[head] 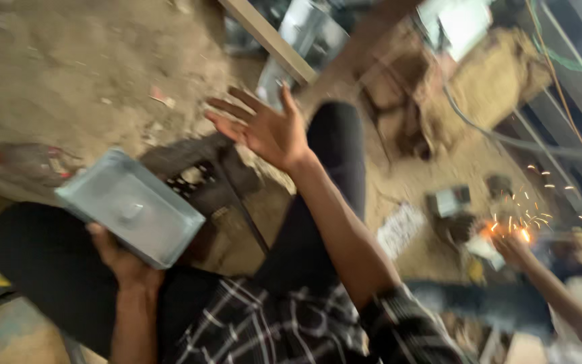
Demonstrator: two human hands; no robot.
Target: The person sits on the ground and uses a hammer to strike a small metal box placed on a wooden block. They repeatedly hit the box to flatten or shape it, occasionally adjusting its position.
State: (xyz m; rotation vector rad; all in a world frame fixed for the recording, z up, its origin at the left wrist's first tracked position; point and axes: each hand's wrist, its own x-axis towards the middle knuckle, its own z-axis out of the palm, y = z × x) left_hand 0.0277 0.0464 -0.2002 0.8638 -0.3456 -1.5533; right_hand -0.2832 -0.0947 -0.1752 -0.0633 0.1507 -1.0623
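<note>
— What does the left hand (119,259) have?

— A grey metal box (131,205). The fingers are under its near edge, and the box rests on the lap above them.

— Is it heavy?

— It looks hard and stiff, maybe slippery. Holding it underneath, near a corner, seems best.

— And the right hand (264,129)?

— It is wide open, holding nothing, up past the box.

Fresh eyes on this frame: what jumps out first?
The right hand is raised open-palmed, fingers spread, holding nothing, above a dark-trousered knee mid-frame. At lower left the left hand props up a grey rectangular metal box from beneath, resting on the lap. At far right, orange sparks fly where another person's hand works near the dirt floor; the view is blurred, so their tool cannot be made out.
</note>
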